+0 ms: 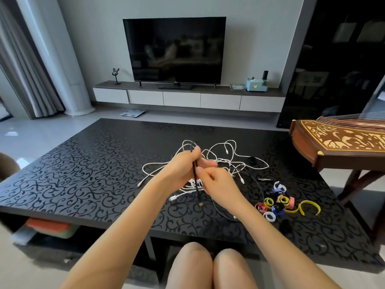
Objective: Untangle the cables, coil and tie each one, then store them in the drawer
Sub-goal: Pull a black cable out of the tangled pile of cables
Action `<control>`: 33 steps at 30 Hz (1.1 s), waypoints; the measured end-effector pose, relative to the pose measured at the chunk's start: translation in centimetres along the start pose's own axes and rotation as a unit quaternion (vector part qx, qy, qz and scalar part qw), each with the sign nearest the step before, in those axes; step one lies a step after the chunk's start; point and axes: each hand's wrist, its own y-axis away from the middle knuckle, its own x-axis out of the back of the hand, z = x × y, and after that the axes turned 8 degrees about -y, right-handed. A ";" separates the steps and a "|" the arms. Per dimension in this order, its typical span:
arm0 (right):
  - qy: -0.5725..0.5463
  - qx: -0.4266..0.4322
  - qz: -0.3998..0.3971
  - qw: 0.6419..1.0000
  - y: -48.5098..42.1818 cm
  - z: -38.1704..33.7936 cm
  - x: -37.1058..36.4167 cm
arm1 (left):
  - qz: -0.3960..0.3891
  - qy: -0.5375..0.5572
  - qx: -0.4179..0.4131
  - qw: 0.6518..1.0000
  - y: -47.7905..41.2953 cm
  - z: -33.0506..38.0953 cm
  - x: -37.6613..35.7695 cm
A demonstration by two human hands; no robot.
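cable (197, 195), thin, black, pinched by right hand (218, 185)

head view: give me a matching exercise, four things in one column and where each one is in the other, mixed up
Things
1. television
2. coloured ties
3. black cable
4. white cables

Places
a. gripped by the left hand and pinched by the right hand
b. on the low cabinet by the far wall
c. tangled heap on the table, under and beyond both hands
d. loose cluster on the table, to the right of both hands

Pairs: 1-b; 2-d; 3-a; 4-c
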 end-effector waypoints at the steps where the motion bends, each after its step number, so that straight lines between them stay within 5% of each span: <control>1: -0.019 -0.019 -0.017 0.999 0.5 0.3 0.1 | 0.028 0.036 -0.010 0.999 -0.1 0.4 0.1; 6: -0.106 -0.093 -0.021 0.990 2.7 4.1 1.9 | 0.134 0.217 -0.074 0.964 -0.8 3.9 3.6; 13: -0.082 -0.152 0.008 0.985 2.1 6.8 4.1 | 0.134 0.137 -0.139 0.972 0.4 8.3 7.4; 18: -0.061 -0.048 -0.002 0.997 -1.9 1.6 3.1 | 0.087 0.117 -0.106 0.984 1.2 7.2 6.6; 23: 0.108 0.012 0.005 0.994 -5.7 -1.7 3.0 | 0.040 0.024 -0.113 0.992 1.8 6.2 7.1; 27: 0.145 0.004 0.032 0.989 -7.0 -2.5 4.0 | 0.099 -0.090 -0.112 0.985 2.3 5.9 8.7; 33: 0.028 0.018 0.052 0.998 -7.0 -4.0 4.3 | 0.175 -0.194 -0.037 0.965 2.3 4.6 9.6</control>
